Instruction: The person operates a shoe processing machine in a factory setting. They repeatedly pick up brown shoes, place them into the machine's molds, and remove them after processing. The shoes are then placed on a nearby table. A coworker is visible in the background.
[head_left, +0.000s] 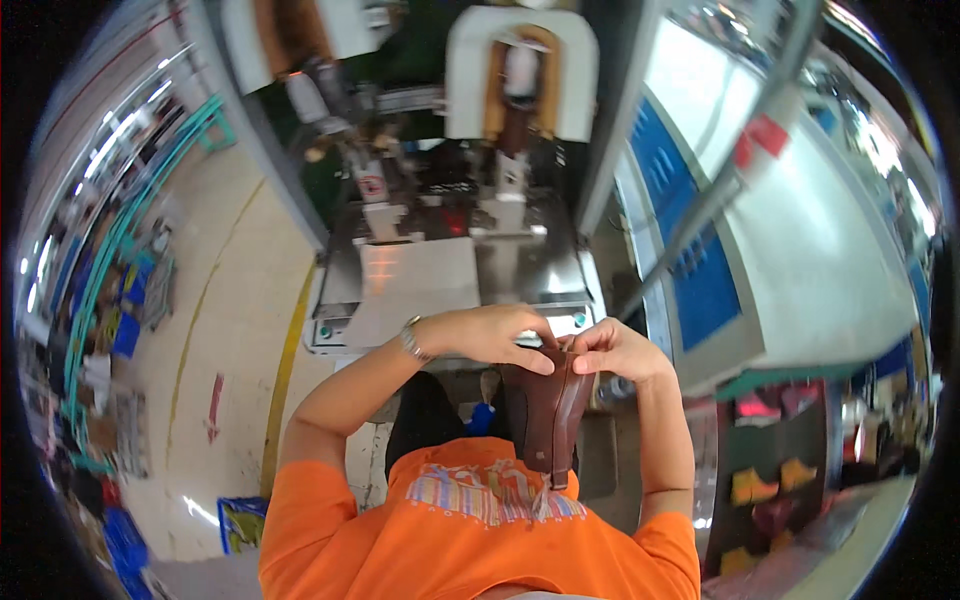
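Observation:
Close to my body hangs a brown leather boot upper (pixel 545 425), with a seam or strip running down its length. My left hand (pixel 500 335) grips its top edge, thumb on the near face and fingers bent over the opening. On the other side of that edge, my right hand (pixel 622 352) pinches the leather between thumb and fingers. The inside of the upper is hidden from this view. Just beyond my hands is a machine's metal table (pixel 550 272), with a pale sheet (pixel 418 285) lying on its left part.
Two machine stations stand ahead; the right one has a white pad (pixel 467 85) around a brown form. A grey pole (pixel 690 225) slants past on the right, before a large white machine housing (pixel 830 240). Lower right, a rack holds yellow pieces (pixel 752 487). A yellow floor line (pixel 285 385) runs at left.

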